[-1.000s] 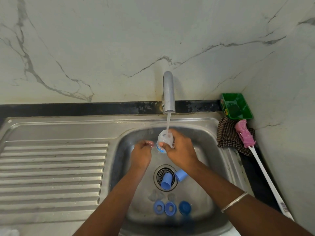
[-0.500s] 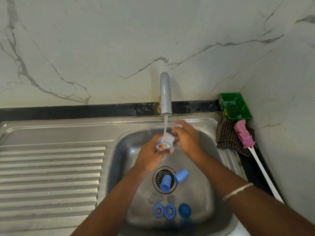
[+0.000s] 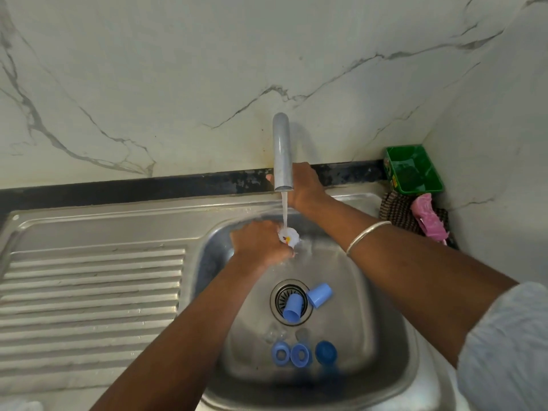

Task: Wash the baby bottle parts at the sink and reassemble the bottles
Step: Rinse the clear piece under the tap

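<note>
Seemingly unreadable — bottle (image 3: 289, 235) print

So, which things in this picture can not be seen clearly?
- Head view: right hand fingers go behind the tap spout; what they touch is hidden.
- Bottle: left hand covers most of it.
- Clear parts above the blue rings: too faint to name.
- Pink brush: handle cut off by the arm.

Rinsing a bottle under the running tap

The left hand (image 3: 261, 243) grips a clear bottle (image 3: 289, 235) under the water stream from the tap (image 3: 281, 152). Beyond it, the right hand (image 3: 305, 185) reaches behind the spout. Nearer the person than the left hand, two blue caps (image 3: 307, 302) lie at the drain (image 3: 292, 301), with three blue rings (image 3: 302, 354) nearer still in the sink (image 3: 373, 307).
</note>
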Motion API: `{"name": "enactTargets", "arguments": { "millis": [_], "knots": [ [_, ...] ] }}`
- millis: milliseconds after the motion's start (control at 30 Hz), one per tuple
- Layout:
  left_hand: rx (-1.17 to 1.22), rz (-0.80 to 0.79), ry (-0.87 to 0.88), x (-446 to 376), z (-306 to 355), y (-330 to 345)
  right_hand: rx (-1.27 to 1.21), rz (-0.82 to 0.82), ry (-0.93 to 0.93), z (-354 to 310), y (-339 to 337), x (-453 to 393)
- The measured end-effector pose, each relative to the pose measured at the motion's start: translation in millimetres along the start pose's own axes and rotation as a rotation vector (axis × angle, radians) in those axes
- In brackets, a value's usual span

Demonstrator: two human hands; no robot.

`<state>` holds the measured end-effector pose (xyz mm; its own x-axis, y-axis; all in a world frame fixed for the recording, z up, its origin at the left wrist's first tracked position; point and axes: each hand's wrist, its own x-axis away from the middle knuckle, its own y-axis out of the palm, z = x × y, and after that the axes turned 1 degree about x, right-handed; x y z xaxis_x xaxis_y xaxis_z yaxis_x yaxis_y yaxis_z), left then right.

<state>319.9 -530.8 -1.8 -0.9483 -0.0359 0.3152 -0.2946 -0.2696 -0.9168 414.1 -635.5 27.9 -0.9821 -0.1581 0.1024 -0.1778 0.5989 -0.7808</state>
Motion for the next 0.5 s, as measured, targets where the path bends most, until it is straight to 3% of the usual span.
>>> {"name": "enactTargets", "arguments": {
  "millis": [133, 300, 400, 500],
  "knots": [
    [0.132, -0.113, -0.121, -5.7, 4.0, 1.5, -0.052, 0.067, 0.065, 9.5, -2.5, 3.9],
    [0.773, -0.254, -0.348, -10.5, 4.5, 8.3, -0.545, 0.091, 0.232, 23.8, 12.4, 33.9],
    [1.020, -0.278, -0.463, -8.7, 8.2, 16.0, -0.553, 0.120, 0.321, 45.8, 26.7, 66.1],
    [1.104, -0.225, -0.496, 3.0, 13.4, 26.3, -0.701, -0.117, 0.483, 62.0, 38.1, 106.8]
  ]
}}
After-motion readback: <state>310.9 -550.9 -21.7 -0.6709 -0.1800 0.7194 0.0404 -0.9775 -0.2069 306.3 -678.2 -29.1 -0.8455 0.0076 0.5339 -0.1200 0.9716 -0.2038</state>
